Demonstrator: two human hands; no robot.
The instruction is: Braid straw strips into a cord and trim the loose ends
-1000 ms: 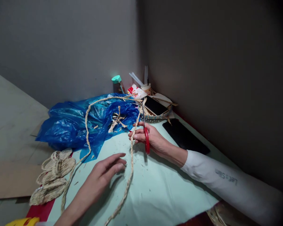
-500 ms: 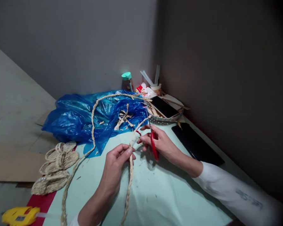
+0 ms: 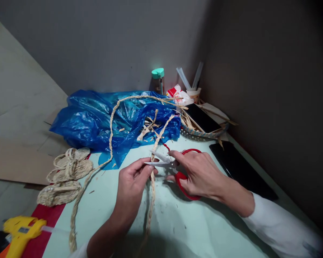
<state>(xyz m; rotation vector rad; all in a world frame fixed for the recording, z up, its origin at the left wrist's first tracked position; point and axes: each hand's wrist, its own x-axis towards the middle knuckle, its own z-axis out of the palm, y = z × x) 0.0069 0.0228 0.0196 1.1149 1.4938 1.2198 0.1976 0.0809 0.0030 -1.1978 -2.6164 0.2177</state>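
A pale braided cord (image 3: 151, 204) runs from the near table edge up through my left hand (image 3: 134, 182), which pinches it between thumb and fingers. Its far end stands up past the fingertips toward a blue bag. My right hand (image 3: 204, 175) has its fingers in the red handles of a pair of scissors (image 3: 161, 162). The scissor blades are apart, one on either side of the braid, just above my left fingertips. A short red string (image 3: 166, 147) lies close to the blades. Another length of braided cord (image 3: 111, 132) curves over the bag and down the left side.
Behind my hands lies a crumpled blue plastic bag (image 3: 91, 122). At right are a basket (image 3: 199, 135) with a phone (image 3: 204, 117) on it and a black flat object (image 3: 242, 170). Woven sandals (image 3: 70, 172) and a yellow glue gun (image 3: 23, 229) are at left.
My right hand has turned the scissors from pointing away to pointing left, and their blades have opened around the braid. My left hand still pinches the braid. The view has shifted slightly.
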